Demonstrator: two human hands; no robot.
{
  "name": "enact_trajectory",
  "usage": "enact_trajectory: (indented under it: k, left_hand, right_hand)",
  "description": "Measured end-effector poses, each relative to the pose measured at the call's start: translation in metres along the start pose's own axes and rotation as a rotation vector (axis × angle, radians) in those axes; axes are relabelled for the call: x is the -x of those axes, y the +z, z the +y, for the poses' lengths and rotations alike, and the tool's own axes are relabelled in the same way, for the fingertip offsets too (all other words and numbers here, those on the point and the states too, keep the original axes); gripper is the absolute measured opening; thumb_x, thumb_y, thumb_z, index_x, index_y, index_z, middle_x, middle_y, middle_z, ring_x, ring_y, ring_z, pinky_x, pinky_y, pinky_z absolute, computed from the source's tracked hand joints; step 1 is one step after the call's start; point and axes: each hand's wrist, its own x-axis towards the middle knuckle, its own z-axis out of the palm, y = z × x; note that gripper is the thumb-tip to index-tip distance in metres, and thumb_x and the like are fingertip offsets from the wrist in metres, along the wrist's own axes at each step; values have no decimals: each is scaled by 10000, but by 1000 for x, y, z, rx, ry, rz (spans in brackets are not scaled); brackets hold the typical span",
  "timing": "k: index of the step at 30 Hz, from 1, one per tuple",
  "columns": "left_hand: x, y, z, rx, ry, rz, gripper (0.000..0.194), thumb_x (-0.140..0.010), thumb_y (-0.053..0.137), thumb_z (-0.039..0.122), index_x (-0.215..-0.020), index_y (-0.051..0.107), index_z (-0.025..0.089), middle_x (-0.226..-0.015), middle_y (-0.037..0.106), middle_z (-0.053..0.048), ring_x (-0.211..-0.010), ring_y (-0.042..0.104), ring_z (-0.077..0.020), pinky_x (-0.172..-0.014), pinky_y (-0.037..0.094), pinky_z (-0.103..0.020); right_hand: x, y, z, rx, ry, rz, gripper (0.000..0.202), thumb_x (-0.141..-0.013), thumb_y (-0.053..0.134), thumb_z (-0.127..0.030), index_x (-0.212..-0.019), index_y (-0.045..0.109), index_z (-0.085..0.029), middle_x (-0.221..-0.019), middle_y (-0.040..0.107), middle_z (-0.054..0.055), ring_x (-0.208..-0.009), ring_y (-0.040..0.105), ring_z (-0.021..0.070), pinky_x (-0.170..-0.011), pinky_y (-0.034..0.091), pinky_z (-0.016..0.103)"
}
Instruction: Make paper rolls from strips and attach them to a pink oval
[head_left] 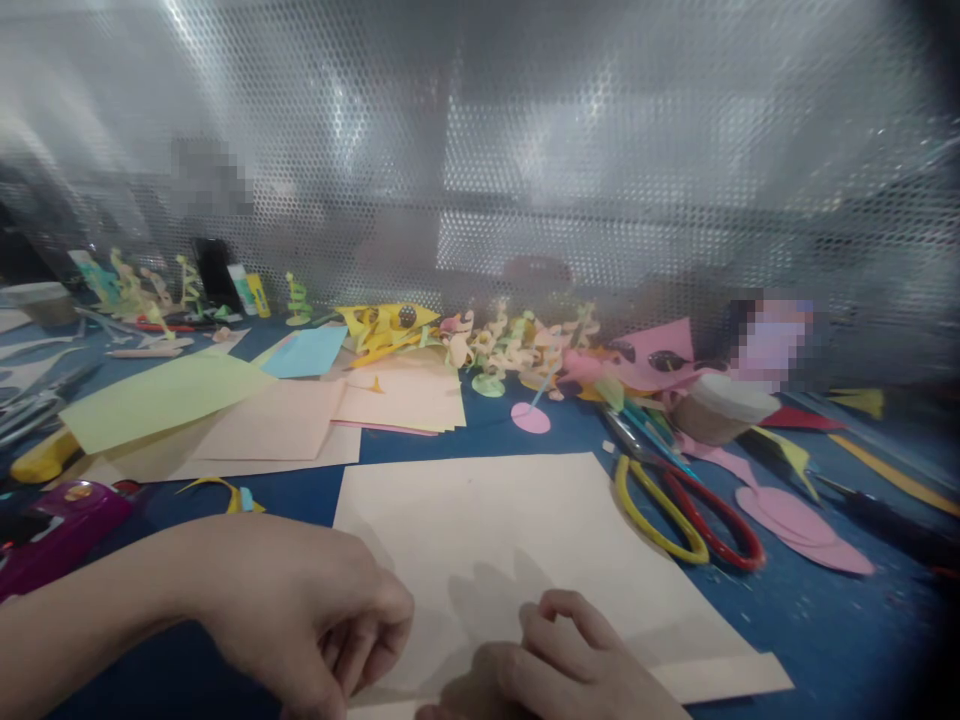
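Note:
A large cream sheet of paper [480,520] lies on the blue table in front of me. Its near edge has a narrow folded strip [720,678], visible at the right corner. My left hand [307,600] is closed at the sheet's near left side, fingers curled down to the paper's edge. My right hand [559,660] rests on the near middle of the sheet, its fingers bent and closed at the folded edge. Both thumbs are partly cut off by the picture's bottom, so the exact grip is hidden. Scissors [682,510] with yellow and red handles touch the sheet's right side.
Coloured paper sheets [262,420] are stacked at the back left. A purple tool [75,530] lies left of my forearm. Curled paper pieces [517,340] line the perforated metal panel [480,150]. Pink paper ovals [802,525] and a lidded cup [720,408] are at right.

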Motion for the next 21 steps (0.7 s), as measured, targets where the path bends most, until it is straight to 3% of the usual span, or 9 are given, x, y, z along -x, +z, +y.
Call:
enact_trajectory:
  k: [5,10,14,17,19,21]
  left_hand:
    - [-3,0,-1,6,-13,-63,191,-569,626,108,-698,523,204,-507,491,73,-452,492,-92,-400,363,-133]
    - [-2,0,13,-272,-83,24,191,-545,606,103,-683,534,214,-516,504,68,-456,477,-104,-348,286,-139]
    - [1,0,23,-359,-91,51,206,-525,627,108,-644,504,223,-498,456,84,-443,430,-99,-315,225,-146]
    - [2,-2,24,-384,-62,65,225,-524,653,113,-624,483,222,-496,425,90,-455,424,-93,-325,225,-144]
    - [3,-3,21,-387,-38,78,226,-529,669,127,-629,490,221,-508,423,89,-463,430,-92,-345,237,-146]
    - [5,-3,18,-385,-17,81,231,-529,679,142,-661,510,228,-522,423,86,-469,435,-96,-360,245,-152]
  right_hand:
    - [4,4,1,-70,27,-33,362,-932,227,-254,-839,576,-262,-695,563,-43,-683,480,113,-745,382,279]
    - [-3,-1,0,-146,81,63,493,-950,89,-223,-760,543,-216,-659,575,-39,-656,481,111,-722,365,269]
    - [-18,-4,-4,-76,26,98,430,-952,180,-219,-695,524,-224,-584,537,-65,-580,467,105,-705,349,273]
    - [-26,0,-8,-21,59,164,523,-955,109,-183,-593,487,-195,-504,487,-56,-520,446,98,-716,350,285]
    - [-28,1,-10,5,44,199,522,-956,119,-196,-594,496,-198,-498,482,-58,-515,439,100,-721,358,293]
    - [-27,1,-11,29,5,156,439,-952,209,-206,-646,524,-213,-533,498,-68,-539,444,103,-750,364,303]
